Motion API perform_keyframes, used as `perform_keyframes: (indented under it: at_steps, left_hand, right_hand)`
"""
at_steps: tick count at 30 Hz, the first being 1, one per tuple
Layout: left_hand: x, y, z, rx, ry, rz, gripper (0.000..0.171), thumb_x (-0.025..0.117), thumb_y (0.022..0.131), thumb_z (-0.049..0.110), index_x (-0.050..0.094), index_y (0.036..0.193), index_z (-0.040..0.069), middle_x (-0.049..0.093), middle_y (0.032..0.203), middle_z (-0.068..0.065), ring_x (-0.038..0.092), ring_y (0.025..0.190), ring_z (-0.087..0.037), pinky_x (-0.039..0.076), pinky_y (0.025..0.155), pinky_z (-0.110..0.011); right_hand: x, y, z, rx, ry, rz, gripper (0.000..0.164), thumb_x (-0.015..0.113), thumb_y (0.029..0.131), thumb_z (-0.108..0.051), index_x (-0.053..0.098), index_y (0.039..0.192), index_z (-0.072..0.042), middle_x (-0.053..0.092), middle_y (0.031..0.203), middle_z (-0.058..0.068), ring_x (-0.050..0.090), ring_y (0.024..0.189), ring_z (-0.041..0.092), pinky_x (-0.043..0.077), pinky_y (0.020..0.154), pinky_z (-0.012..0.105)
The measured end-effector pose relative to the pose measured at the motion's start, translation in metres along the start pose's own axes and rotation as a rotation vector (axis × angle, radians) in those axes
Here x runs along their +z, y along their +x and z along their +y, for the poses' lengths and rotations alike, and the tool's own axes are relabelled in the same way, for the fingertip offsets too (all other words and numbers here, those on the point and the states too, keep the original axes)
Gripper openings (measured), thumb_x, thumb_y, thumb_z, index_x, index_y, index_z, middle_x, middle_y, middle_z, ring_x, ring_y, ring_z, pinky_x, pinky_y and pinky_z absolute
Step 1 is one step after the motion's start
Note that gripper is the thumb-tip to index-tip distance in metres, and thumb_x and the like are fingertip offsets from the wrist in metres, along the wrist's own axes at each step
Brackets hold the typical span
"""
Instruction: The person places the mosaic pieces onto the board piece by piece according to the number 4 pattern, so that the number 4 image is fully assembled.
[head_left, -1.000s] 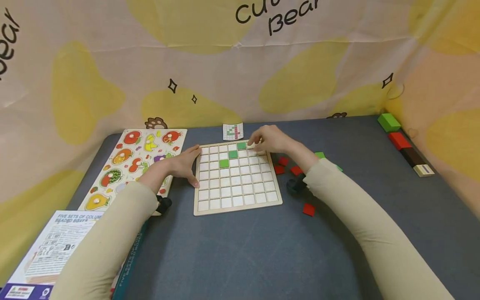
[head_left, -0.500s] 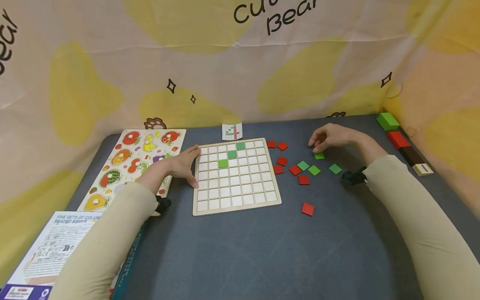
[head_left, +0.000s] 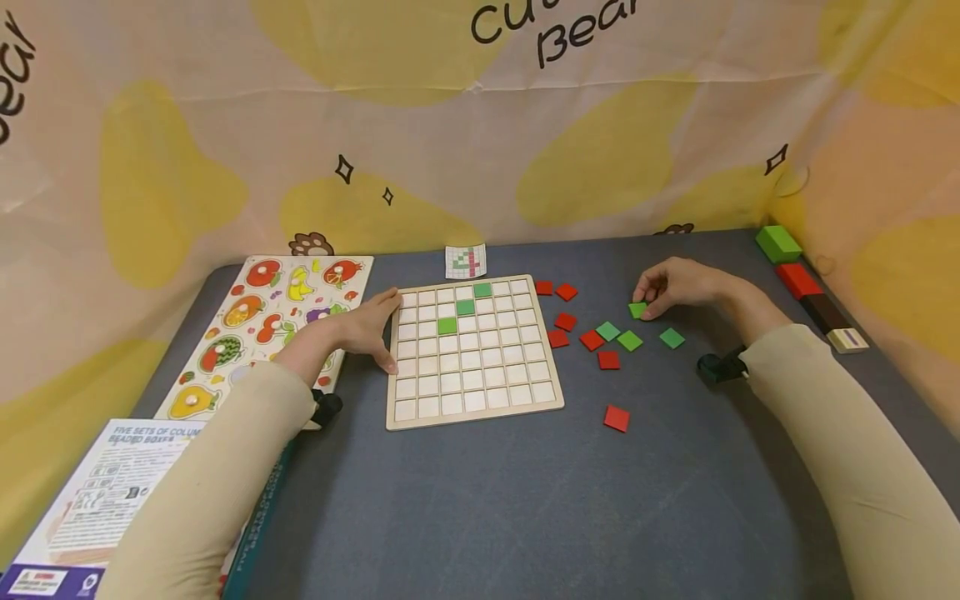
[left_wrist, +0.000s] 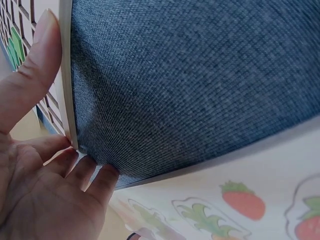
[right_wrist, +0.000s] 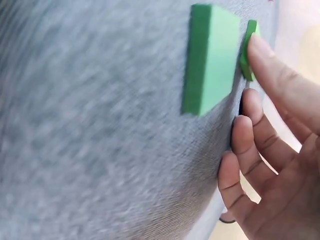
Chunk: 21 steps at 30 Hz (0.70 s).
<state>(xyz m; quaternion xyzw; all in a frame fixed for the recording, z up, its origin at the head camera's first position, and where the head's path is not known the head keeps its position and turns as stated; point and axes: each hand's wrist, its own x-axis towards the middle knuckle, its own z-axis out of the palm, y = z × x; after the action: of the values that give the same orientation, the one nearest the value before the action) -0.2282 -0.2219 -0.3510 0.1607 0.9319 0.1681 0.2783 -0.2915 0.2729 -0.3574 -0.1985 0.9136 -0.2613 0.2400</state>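
Note:
A square wooden grid board (head_left: 474, 419) with white cells lies on the table. Three green tiles sit in its cells on a diagonal, one being the lighter tile (head_left: 447, 326). My left hand (head_left: 362, 332) rests spread along the board's left edge; in the left wrist view its thumb (left_wrist: 37, 67) lies over the rim and its fingertips touch the corner. To the right of the board, my right hand (head_left: 681, 285) pinches a light green tile (head_left: 637, 310) by its edge at the table. Its other fingers are loosely bent in the right wrist view, near a darker green tile (right_wrist: 212, 60).
Several loose red tiles (head_left: 617, 418) and green tiles (head_left: 630, 341) lie right of the board. A small pattern card (head_left: 466, 262) stands behind it. Left are a fruit puzzle board (head_left: 225, 354) and a printed box (head_left: 112, 492). Colored blocks (head_left: 799, 281) line the far right.
My right hand has left the board's upper right corner, gone right to the loose green tiles and taken hold of a light green one. My left hand stays at the board's edge.

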Motion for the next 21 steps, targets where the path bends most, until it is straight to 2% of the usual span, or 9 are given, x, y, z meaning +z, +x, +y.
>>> perform_keyframes:
  at_steps: [6, 10, 16, 21]
  left_hand:
    - [0.0, 0.001, 0.0, -0.001, 0.002, -0.003, 0.119, 0.086, 0.075, 0.023, 0.004, 0.156, -0.007, -0.008, 0.165, -0.026, -0.003, 0.154, -0.045, 0.013, 0.124, -0.06]
    - [0.0, 0.0, 0.0, -0.002, -0.003, -0.002, 0.118, 0.085, 0.076, 0.022, 0.004, 0.156, -0.007, -0.008, 0.165, -0.026, -0.004, 0.154, -0.045, 0.013, 0.124, -0.06]
    - [0.0, 0.0, 0.0, -0.004, -0.013, -0.001, 0.118, 0.085, 0.076, 0.02, 0.003, 0.156, -0.007, -0.008, 0.165, -0.026, -0.004, 0.154, -0.044, 0.012, 0.124, -0.059]
    - [-0.001, -0.002, 0.002, -0.009, -0.004, 0.0, 0.119, 0.085, 0.075, 0.021, 0.003, 0.156, -0.007, -0.008, 0.165, -0.026, -0.004, 0.154, -0.044, 0.012, 0.124, -0.059]
  right_hand:
    - [-0.002, 0.004, -0.013, 0.028, -0.055, 0.05, 0.025, 0.085, 0.076, -0.019, 0.07, 0.091, -0.006, 0.071, 0.082, 0.004, 0.059, 0.075, 0.014, 0.045, 0.071, 0.027]
    - [0.002, 0.011, -0.033, 0.042, 0.021, 0.123, 0.023, 0.082, 0.079, -0.018, 0.071, 0.095, -0.005, 0.07, 0.079, 0.003, 0.059, 0.073, 0.015, 0.047, 0.069, 0.029]
    - [0.029, 0.037, -0.087, -0.014, 0.17, 0.233, 0.021, 0.076, 0.085, -0.015, 0.071, 0.103, -0.004, 0.071, 0.085, 0.003, 0.068, 0.078, 0.024, 0.055, 0.073, 0.034]
    - [0.057, 0.063, -0.143, -0.099, 0.204, 0.218, 0.018, 0.077, 0.084, -0.014, 0.072, 0.1, -0.008, 0.069, 0.085, 0.002, 0.066, 0.078, 0.024, 0.057, 0.074, 0.039]
